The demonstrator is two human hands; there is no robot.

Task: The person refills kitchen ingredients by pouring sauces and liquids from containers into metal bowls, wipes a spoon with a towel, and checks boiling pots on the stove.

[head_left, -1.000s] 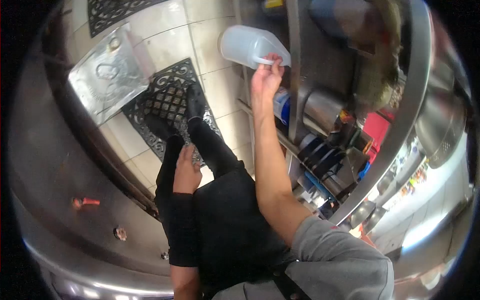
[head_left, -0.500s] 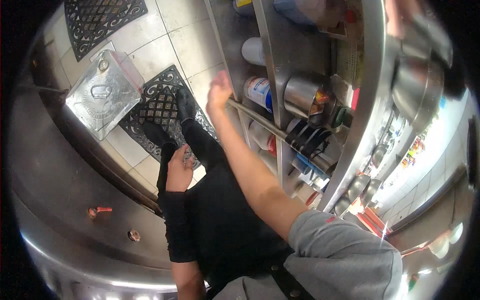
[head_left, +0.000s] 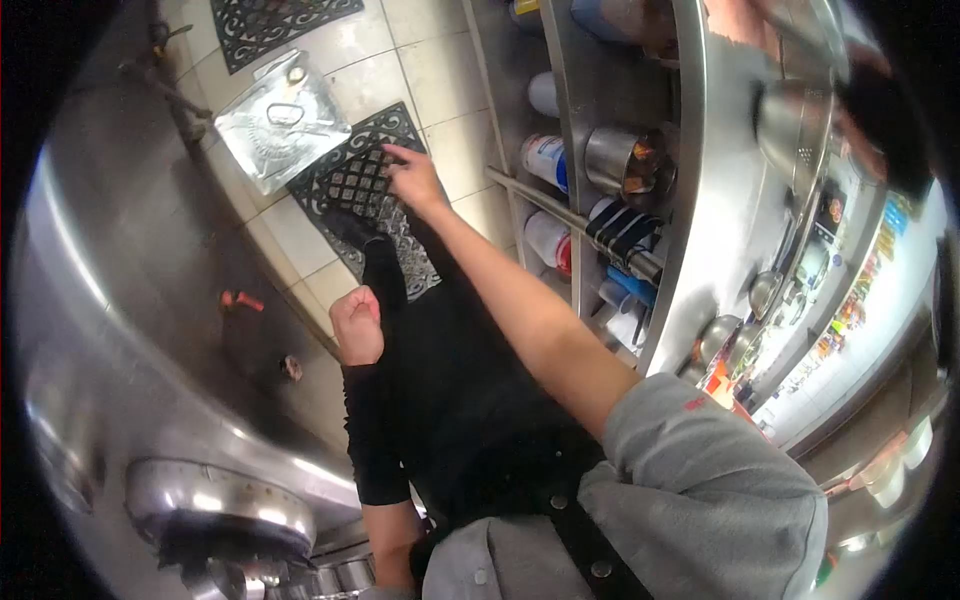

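My right hand [head_left: 415, 182] is stretched out over the black rubber floor mat [head_left: 345, 190], its index finger extended and nothing in it. Closer to my body, my left hand [head_left: 358, 325] is curled into a loose fist in front of my left leg, with nothing visible inside. Ahead on the tiled floor stands a square metal tin [head_left: 283, 120] with a small handle on top, nearer to my right hand than to my left. Neither hand touches it.
Steel shelving on the right holds a white and blue tub [head_left: 545, 160], a steel pot [head_left: 615, 160] and a plastic jug top [head_left: 543, 93]. On the left is a steel counter front with a red valve handle [head_left: 241, 300]. A large round pan [head_left: 220, 500] sits lower left.
My right hand has let go of the translucent jug, now on the shelf, and swung left over the mat. My left hand's fingers have curled in. The view has shifted.
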